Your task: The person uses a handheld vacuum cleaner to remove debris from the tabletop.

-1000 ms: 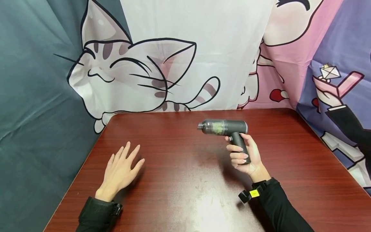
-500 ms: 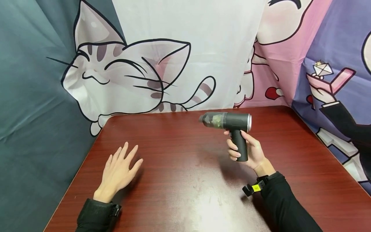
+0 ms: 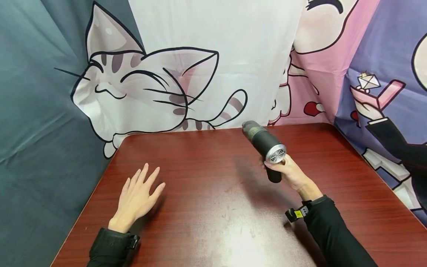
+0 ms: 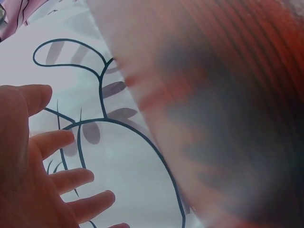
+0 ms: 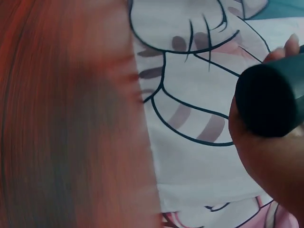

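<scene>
My right hand [image 3: 294, 175] grips the handle of a dark grey handheld vacuum cleaner [image 3: 265, 142] above the right half of the table. Its clear nozzle end points away to the back left, and the round silver vent at its rear faces me. In the right wrist view, the dark butt of the handle [image 5: 266, 100] sticks out of the hand, whose finger side is mostly hidden. On the left, my left hand [image 3: 136, 200] is held palm down over the table, fingers spread, holding nothing. Those spread fingers [image 4: 71, 180] also show in the left wrist view.
A reddish-brown wooden table [image 3: 200, 207] lies below both hands, with a bright glare near its front. Behind it hangs a white cloth [image 3: 253, 44] printed with a cartoon cat. A grey-green curtain [image 3: 40, 148] borders the left, and a pink and blue printed cloth [image 3: 363, 74] the right.
My right wrist has turned the vacuum cleaner from side-on to pointing away, so its rear vent now shows. The left hand stays in place.
</scene>
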`<action>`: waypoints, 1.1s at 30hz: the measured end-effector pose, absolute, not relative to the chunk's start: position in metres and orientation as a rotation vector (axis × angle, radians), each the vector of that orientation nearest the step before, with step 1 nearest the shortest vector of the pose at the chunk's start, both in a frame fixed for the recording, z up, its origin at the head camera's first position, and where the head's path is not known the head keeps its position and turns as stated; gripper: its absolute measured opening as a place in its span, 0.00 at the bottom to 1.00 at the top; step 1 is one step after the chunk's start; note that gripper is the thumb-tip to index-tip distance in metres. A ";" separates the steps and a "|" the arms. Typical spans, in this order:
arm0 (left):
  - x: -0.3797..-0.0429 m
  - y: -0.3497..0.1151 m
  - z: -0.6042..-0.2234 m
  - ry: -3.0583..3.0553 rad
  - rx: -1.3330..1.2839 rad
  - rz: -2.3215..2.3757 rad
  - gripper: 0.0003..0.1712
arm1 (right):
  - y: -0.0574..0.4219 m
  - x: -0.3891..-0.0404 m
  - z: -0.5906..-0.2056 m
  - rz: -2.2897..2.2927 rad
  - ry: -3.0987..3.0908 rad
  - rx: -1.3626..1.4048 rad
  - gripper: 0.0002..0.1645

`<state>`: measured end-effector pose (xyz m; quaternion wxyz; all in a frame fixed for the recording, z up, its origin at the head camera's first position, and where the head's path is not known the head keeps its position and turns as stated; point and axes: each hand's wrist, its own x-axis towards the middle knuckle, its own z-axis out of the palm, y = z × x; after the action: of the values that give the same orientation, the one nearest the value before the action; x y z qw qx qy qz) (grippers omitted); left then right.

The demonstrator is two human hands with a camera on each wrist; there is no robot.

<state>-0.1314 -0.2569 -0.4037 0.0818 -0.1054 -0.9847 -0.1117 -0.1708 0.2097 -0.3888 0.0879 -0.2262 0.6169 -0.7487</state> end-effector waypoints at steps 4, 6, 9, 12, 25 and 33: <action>-0.133 -0.254 -0.403 -2.943 -0.323 -0.334 0.37 | 0.208 -0.168 -0.386 -2.016 2.281 -0.541 0.24; -0.135 -0.253 -0.403 -2.947 -0.325 -0.334 0.37 | 0.207 -0.169 -0.385 -1.867 2.471 -0.563 0.28; -0.136 -0.252 -0.403 -2.955 -0.326 -0.335 0.37 | 0.206 -0.171 -0.384 -1.627 2.700 -0.589 0.30; -0.137 -0.250 -0.403 -2.955 -0.321 -0.335 0.38 | 0.207 -0.174 -0.386 -1.454 2.818 -0.532 0.33; -0.142 -0.243 -0.408 -2.969 -0.336 -0.347 0.38 | 0.259 -0.180 -0.406 -1.140 2.974 0.064 0.39; -0.151 -0.235 -0.410 -2.936 -0.389 -0.351 0.37 | 0.297 -0.171 -0.407 -1.014 2.980 0.355 0.43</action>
<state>-0.1511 -0.2349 -0.4103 0.0796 -0.1302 -0.9813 -0.1173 -0.1712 0.2970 -0.4072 -0.0130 0.1119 0.9407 -0.3201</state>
